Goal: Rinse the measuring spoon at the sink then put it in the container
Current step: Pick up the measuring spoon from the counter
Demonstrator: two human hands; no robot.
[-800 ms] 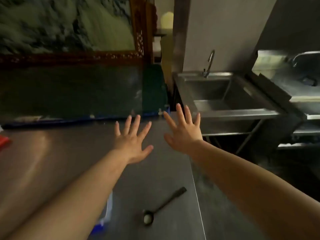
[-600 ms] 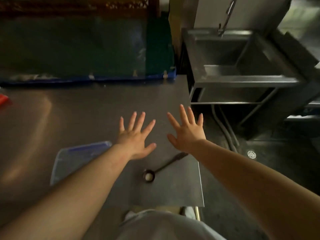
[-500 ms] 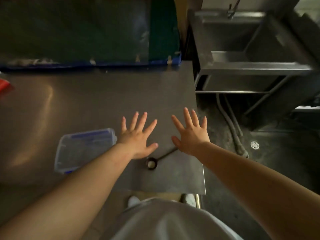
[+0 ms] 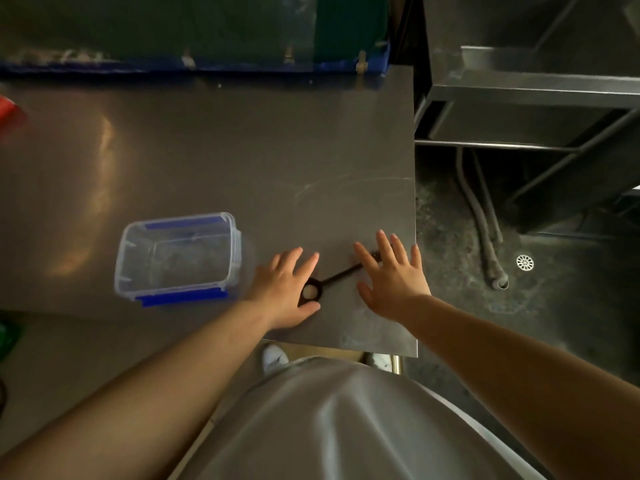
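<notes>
A black measuring spoon lies on the steel table, its round bowl holding something pale, its handle running up and right. My left hand is spread flat just left of the bowl, thumb beneath it. My right hand is spread over the handle's far end, which it partly hides. Neither hand grips the spoon. A clear plastic container with blue clips stands open to the left. The steel sink is at the upper right.
The table's right edge runs just beside my right hand, with a gap to the sink. Grey hoses and a floor drain lie below the sink. A red object sits at the far left. A green and blue panel backs the table.
The camera has tilted down, so the sink has slid to the top. Both spread hands have come down toward the spoon and now flank it. The container is now in full view.
</notes>
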